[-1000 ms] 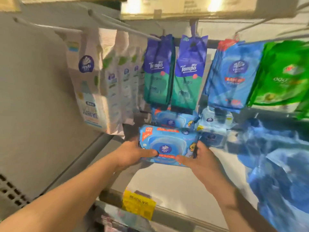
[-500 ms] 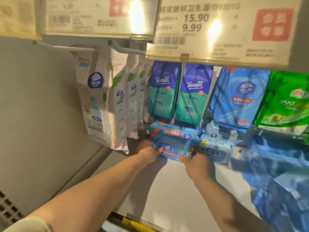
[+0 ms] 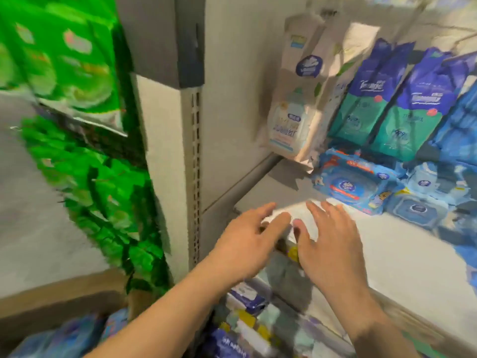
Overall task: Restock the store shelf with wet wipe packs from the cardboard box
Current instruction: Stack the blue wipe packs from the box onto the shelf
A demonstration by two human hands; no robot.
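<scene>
Both hands were empty here, fingers spread and relaxed, hovering over the near edge of the shelf (image 3: 402,254). Left hand (image 3: 247,244) and right hand (image 3: 333,241) sat just beside each other, nothing in either grip. The blue wipe pack (image 3: 353,186) lay flat at the far end of the shelf, well apart from the hands, with more blue packs (image 3: 418,202) just right of it. Teal-and-purple packs (image 3: 387,104) hung right above it, white packs (image 3: 299,99) to their left. Green packs (image 3: 64,60) hung far left. The box (image 3: 51,301) sat near left with blue packs inside. Pretty blurry overall.
</scene>
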